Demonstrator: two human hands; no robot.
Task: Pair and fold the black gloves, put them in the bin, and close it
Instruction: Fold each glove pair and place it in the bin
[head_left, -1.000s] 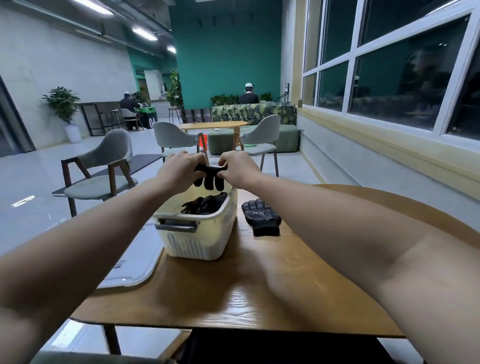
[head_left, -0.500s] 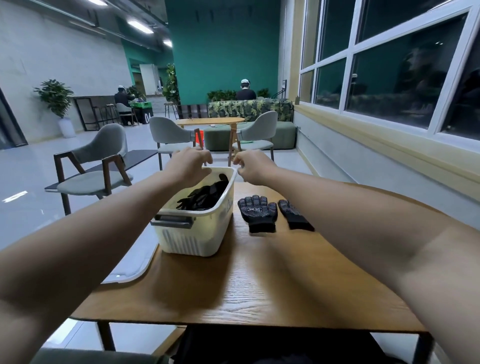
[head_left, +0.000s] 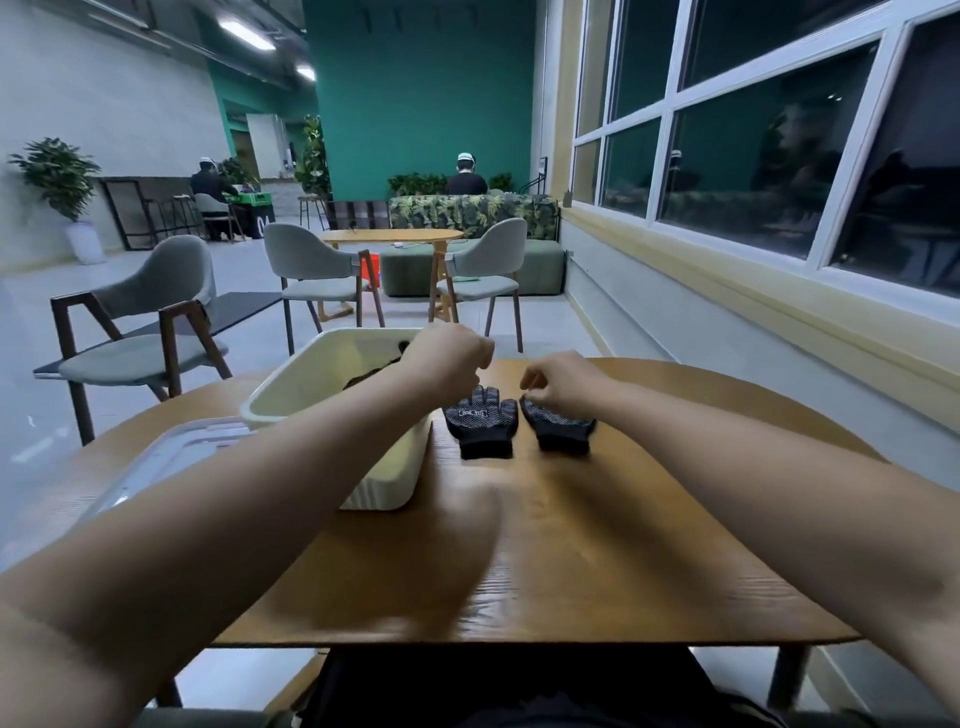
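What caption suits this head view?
Left hand and right hand near two black gloves laid beside the open bin on a table.

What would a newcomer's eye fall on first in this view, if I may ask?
Two black gloves lie flat side by side on the wooden table: the left glove and the right glove. The left hand hangs curled beside the cream bin, which holds more dark gloves; the right hand hangs over the right glove's fingertips. The clear lid lies left of the bin.
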